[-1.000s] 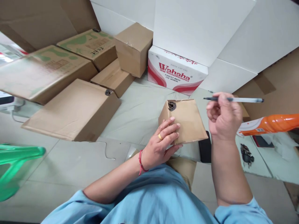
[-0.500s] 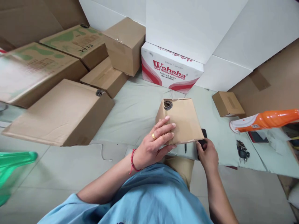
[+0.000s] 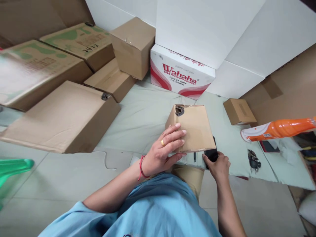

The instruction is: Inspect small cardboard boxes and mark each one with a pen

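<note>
A small brown cardboard box (image 3: 198, 130) stands on the cloth-covered surface in front of me, with a torn, dark-edged hole at its far left corner. My left hand (image 3: 168, 144) grips its near left part, fingers across the top face and thumb along the near edge. On the box's right side, my right hand (image 3: 218, 164) holds a black phone (image 3: 211, 154) between thumb and fingers; the box hides the phone's far part. A dark pen (image 3: 195, 157) lies by the box's near edge, between my hands.
A larger brown carton (image 3: 61, 115) and several other cartons fill the left side. A Wahaha water carton (image 3: 181, 72) stands against the white wall. Rightward are a small carton (image 3: 239, 112), an orange bottle (image 3: 278, 129) and keys (image 3: 254, 160). A green plastic item (image 3: 16, 168) is at lower left.
My right hand has shifted slightly left, and more of the black phone shows beside the box. My left hand stays on the box. The view has moved slightly.
</note>
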